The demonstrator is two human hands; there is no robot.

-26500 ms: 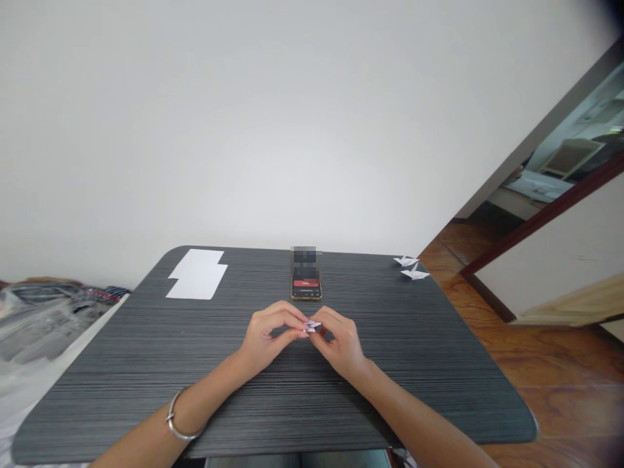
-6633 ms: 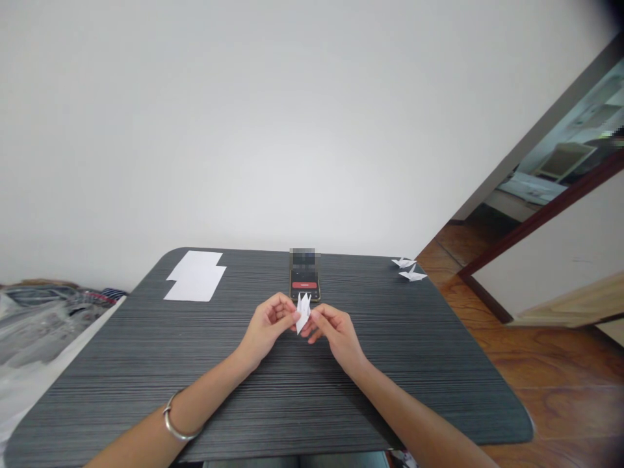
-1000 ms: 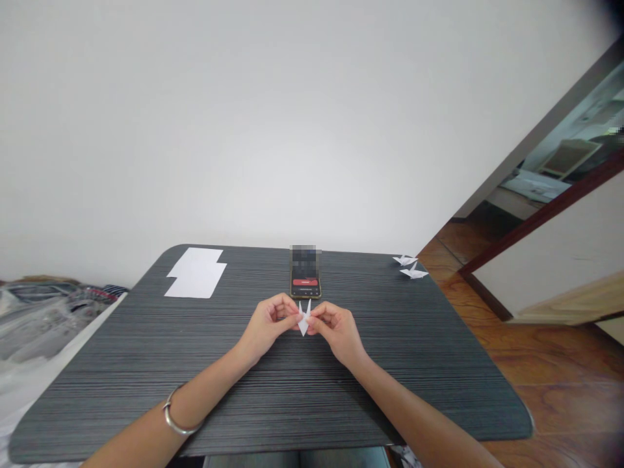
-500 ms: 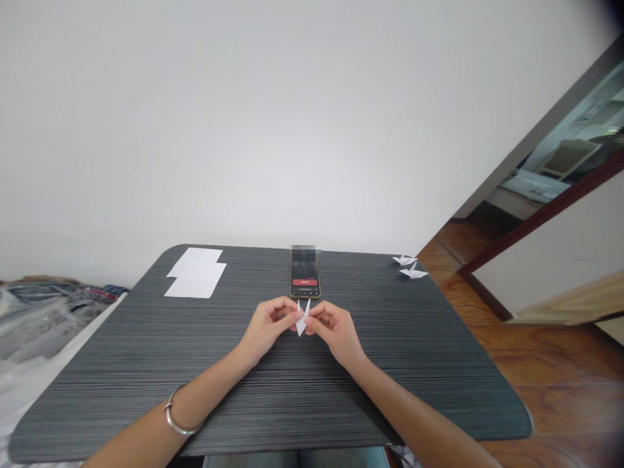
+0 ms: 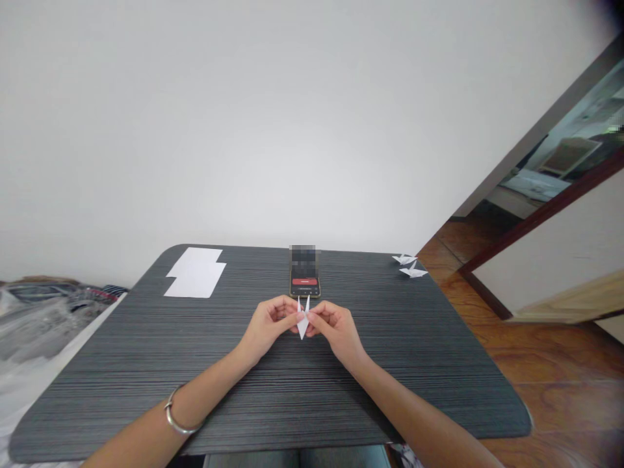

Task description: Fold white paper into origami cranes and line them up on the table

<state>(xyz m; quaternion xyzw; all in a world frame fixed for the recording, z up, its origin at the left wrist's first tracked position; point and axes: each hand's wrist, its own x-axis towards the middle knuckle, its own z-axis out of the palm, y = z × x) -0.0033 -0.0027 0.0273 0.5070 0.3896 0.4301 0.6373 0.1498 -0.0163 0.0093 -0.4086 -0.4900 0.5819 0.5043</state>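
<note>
Folded paper (image 5: 302, 328) held over the tabletop (image 5: 292, 403)
At the middle, just nearer than the phone (image 5: 305, 276), it is pinched between closed fingers (image 5: 288, 321) of the left hand (image 5: 267, 325) and right hand (image 5: 338, 326); two cranes (image 5: 413, 272) are seen at far right.

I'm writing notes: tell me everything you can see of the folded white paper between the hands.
The folded paper is small, white and sharp-edged, thin-looking like plain paper. Two slim spikes point toward the phone, with a gap between them; below, the body tapers to one point toward the near edge of the table. The left hand pinches one side and the right hand the other, thumbs covering part of its middle. Its inner folds are too small to make out.
</note>
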